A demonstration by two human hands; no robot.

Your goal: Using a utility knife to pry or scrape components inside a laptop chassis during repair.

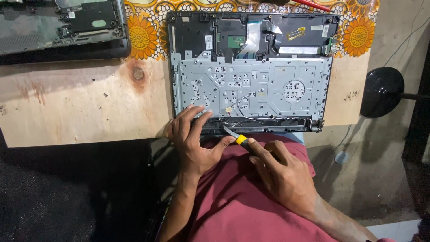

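Opened laptop shell [251, 85] flat on the bench [80, 107], near edge overhanging, pinned by spread left hand [193, 139]; right hand [282, 172] grip clamped on yellow-collared knife [237, 137], blade at that near edge.

1. Bare plywood bench [80, 107], left of centre frame, gives open passage.
2. Opened laptop base [251, 71] fills upper centre.
3. Second laptop chassis [62, 27] blocks upper left.
4. Black round stool [381, 92] stands right.
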